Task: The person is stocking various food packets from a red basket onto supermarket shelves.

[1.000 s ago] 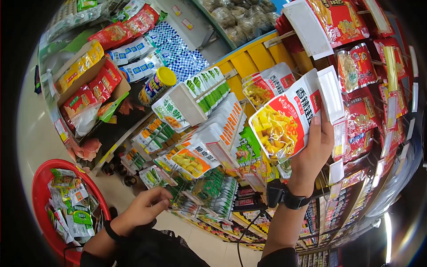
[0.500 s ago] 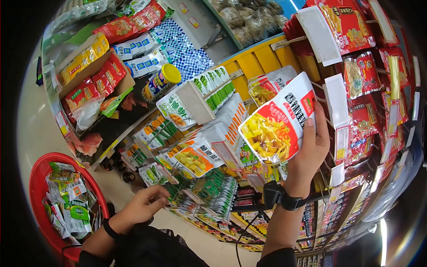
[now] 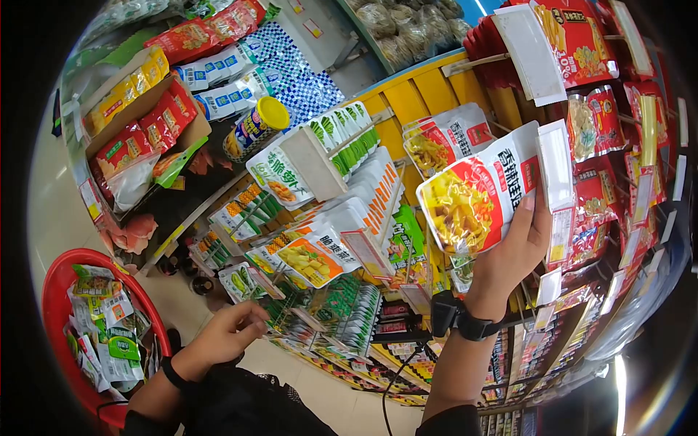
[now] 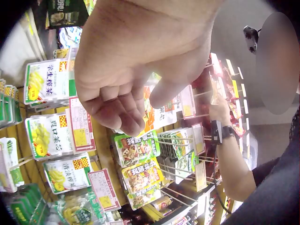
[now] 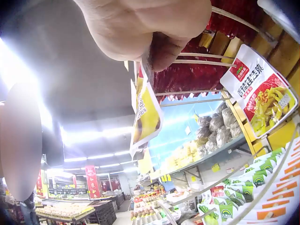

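My right hand [image 3: 512, 251] pinches a pickled-vegetable pouch [image 3: 465, 207] by its edge, thumb in front. The pouch is white and red with yellow vegetables pictured on it. Its upper end overlaps a white price-tag holder [image 3: 556, 163] on the rack in the head view. From the right wrist, the held pouch [image 5: 146, 115] shows almost edge-on under the hand. Similar pouches [image 3: 443, 138] hang just behind it. My left hand [image 3: 222, 334] holds nothing, its fingers loosely bent, beside hanging green packets [image 3: 356, 320]. In the left wrist view the left hand [image 4: 140, 56] covers part of the rack.
A red basket [image 3: 54, 291] filled with packets stands on the floor at left. White pouches with orange trim [image 3: 316, 254] hang on hooks at centre. A yellow-lidded can [image 3: 254, 127] and a carton of red packets [image 3: 200, 134] sit beyond. Red packets [image 3: 592, 120] line the right.
The pouch in my right hand swung left, clear of the price-tag holder, then back right to overlap it. My left hand has drifted slightly left. The view has shifted a little.
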